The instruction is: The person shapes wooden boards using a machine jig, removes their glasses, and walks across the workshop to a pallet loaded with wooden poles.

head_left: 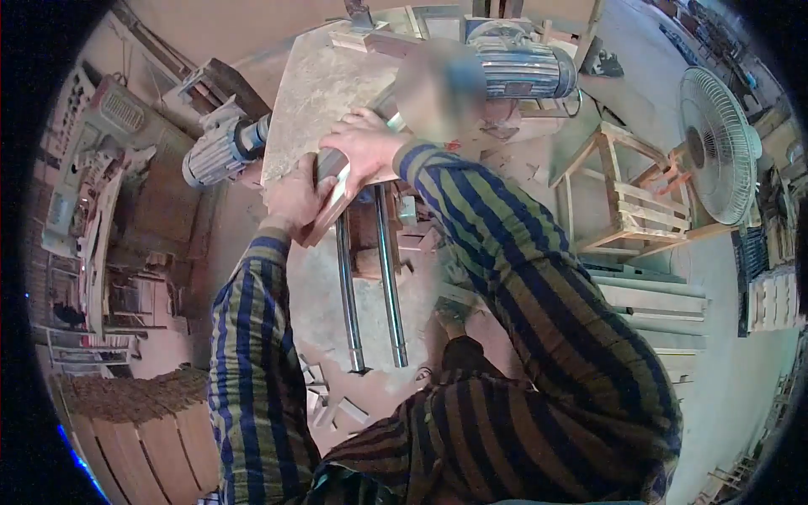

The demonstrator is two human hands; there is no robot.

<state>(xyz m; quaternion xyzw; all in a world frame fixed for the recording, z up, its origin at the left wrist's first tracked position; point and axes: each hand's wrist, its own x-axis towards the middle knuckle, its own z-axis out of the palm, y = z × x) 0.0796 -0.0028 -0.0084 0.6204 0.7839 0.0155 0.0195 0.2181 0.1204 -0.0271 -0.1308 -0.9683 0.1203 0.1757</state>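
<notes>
Head view: both arms in striped sleeves (543,261) reach forward, the forearms slanting inward until the hands come close together at the near edge of a dusty counter (316,84). The right hand (362,145) lies across the top of a wooden piece (333,207), fingers bent over it and thumb pointing down along its right side—a clamped hold. The left hand (295,195) is nearer the body and lower, closed against the left side of the same piece close to its near end; part of its grip is hidden.

The wooden piece runs aslant beneath the right hand and beside the left palm, its near end jutting past the counter's edge. Its far end goes toward a blurred patch, so what it meets there cannot be told. Two metal rods (389,282) extend toward the body below the piece. One motor (215,156) sits left of the counter, another motor (530,71) beyond the blur—well apart from both hands.
</notes>
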